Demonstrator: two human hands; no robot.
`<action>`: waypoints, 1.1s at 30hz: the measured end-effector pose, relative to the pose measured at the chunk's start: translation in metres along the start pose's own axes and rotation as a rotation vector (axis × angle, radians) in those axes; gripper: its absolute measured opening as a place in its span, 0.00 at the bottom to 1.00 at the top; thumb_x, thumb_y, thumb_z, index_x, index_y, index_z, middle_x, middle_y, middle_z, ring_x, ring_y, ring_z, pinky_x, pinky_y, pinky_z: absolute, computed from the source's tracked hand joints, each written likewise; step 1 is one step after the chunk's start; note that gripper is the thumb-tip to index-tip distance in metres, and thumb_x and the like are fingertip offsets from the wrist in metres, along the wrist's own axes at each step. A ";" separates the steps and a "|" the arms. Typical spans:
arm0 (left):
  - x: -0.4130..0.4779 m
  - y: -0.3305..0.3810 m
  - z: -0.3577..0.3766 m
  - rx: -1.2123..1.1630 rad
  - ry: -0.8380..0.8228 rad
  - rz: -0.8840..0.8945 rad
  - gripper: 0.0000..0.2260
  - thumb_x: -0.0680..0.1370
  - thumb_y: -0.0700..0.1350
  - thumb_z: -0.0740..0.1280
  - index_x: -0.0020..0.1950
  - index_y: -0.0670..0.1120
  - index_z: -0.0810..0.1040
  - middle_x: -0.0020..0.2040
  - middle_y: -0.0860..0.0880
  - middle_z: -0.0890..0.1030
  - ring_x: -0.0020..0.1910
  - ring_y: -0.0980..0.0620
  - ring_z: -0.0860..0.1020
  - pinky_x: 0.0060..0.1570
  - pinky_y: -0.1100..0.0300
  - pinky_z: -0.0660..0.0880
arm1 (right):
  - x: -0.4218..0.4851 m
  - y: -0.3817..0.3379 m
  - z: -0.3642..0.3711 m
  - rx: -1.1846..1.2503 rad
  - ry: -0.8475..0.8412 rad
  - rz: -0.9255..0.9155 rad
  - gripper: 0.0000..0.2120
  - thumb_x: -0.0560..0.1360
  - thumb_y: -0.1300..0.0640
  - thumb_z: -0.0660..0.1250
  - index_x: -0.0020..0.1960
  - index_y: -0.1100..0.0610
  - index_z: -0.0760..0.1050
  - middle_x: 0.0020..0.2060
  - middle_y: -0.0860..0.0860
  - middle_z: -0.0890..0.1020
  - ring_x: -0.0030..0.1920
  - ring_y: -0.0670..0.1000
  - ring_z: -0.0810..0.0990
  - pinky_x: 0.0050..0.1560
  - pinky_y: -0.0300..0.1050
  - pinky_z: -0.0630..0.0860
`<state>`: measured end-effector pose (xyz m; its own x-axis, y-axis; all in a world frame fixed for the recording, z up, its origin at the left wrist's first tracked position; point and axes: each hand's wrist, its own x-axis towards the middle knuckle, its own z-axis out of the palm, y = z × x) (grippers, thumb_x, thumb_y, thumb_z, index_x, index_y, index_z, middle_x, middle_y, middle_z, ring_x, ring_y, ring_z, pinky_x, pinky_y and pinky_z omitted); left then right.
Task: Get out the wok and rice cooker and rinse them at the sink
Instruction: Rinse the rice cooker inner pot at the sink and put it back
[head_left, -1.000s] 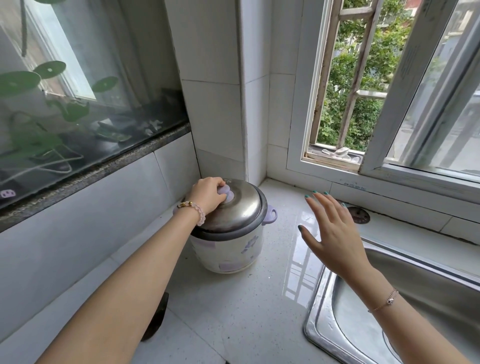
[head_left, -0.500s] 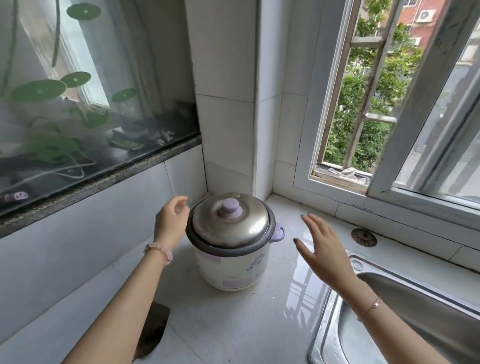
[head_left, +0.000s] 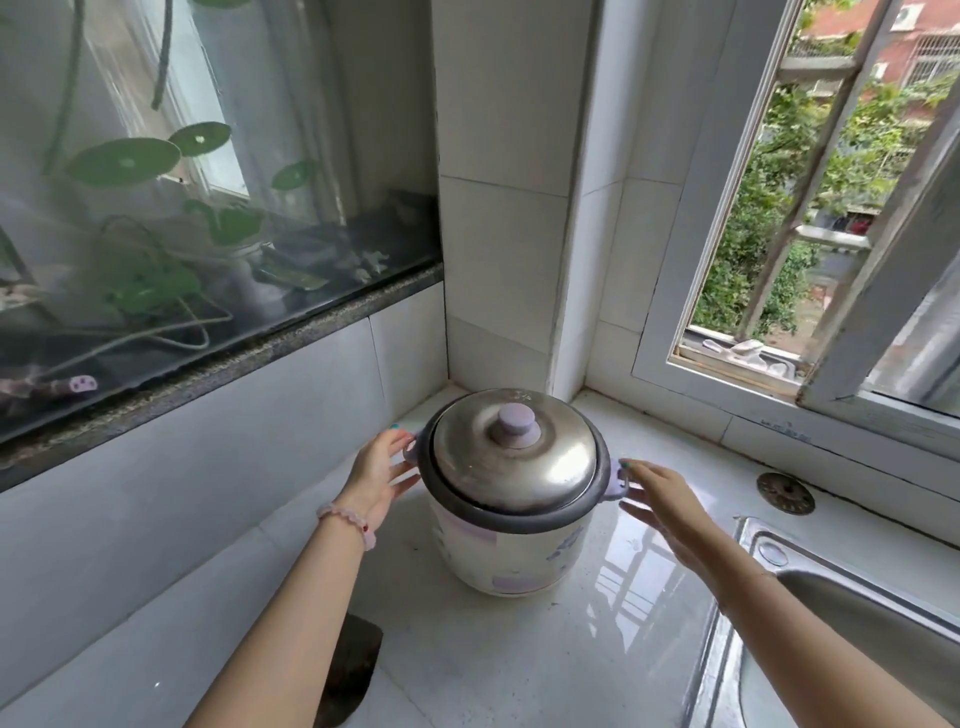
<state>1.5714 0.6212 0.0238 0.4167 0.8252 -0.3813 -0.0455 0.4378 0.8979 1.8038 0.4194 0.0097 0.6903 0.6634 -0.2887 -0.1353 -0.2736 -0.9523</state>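
Observation:
A small white rice cooker (head_left: 511, 551) with purple flower prints stands in the counter's back corner. Its steel lid (head_left: 514, 457) with a purple knob is on. My left hand (head_left: 379, 475) is at the cooker's left side, fingers spread, fingertips at the left purple handle. My right hand (head_left: 662, 501) is at the right side, fingers spread, fingertips touching the right purple handle (head_left: 618, 480). Neither hand has closed on the cooker. The steel sink (head_left: 852, 618) lies at the lower right. No wok is in view.
White tiled walls close the corner behind the cooker. A glass panel with a dark stone ledge (head_left: 218, 364) runs along the left. An open window (head_left: 779, 208) is at the right. A round drain cover (head_left: 785, 492) sits on the counter. A dark flat object (head_left: 350, 670) lies under my left forearm.
My left hand left the lid knob and moved down to the cooker's left side. My right hand moved in toward the right handle. The view has come closer to the cooker.

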 end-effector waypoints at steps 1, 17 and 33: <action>0.003 0.001 -0.001 -0.017 -0.007 -0.008 0.18 0.82 0.47 0.54 0.69 0.40 0.68 0.65 0.47 0.72 0.56 0.45 0.74 0.57 0.51 0.71 | 0.002 0.001 0.000 0.038 0.007 0.013 0.12 0.78 0.62 0.59 0.58 0.60 0.77 0.46 0.54 0.82 0.49 0.54 0.80 0.56 0.48 0.74; 0.039 0.001 -0.009 -0.121 -0.032 -0.154 0.08 0.77 0.28 0.60 0.44 0.34 0.77 0.31 0.43 0.82 0.26 0.52 0.80 0.29 0.64 0.78 | 0.009 0.001 0.006 0.440 0.093 0.196 0.05 0.74 0.73 0.63 0.48 0.69 0.76 0.42 0.60 0.81 0.31 0.51 0.83 0.32 0.38 0.80; -0.042 0.011 0.045 -0.332 -0.183 -0.282 0.06 0.77 0.33 0.62 0.43 0.36 0.78 0.26 0.44 0.79 0.21 0.54 0.77 0.25 0.67 0.75 | -0.062 0.014 -0.038 0.891 0.363 0.208 0.09 0.75 0.67 0.65 0.37 0.62 0.71 0.20 0.50 0.74 0.18 0.43 0.72 0.20 0.32 0.70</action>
<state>1.5939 0.5753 0.0593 0.6067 0.5938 -0.5285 -0.1831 0.7513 0.6341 1.7861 0.3477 0.0179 0.7479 0.3668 -0.5533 -0.6627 0.3632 -0.6549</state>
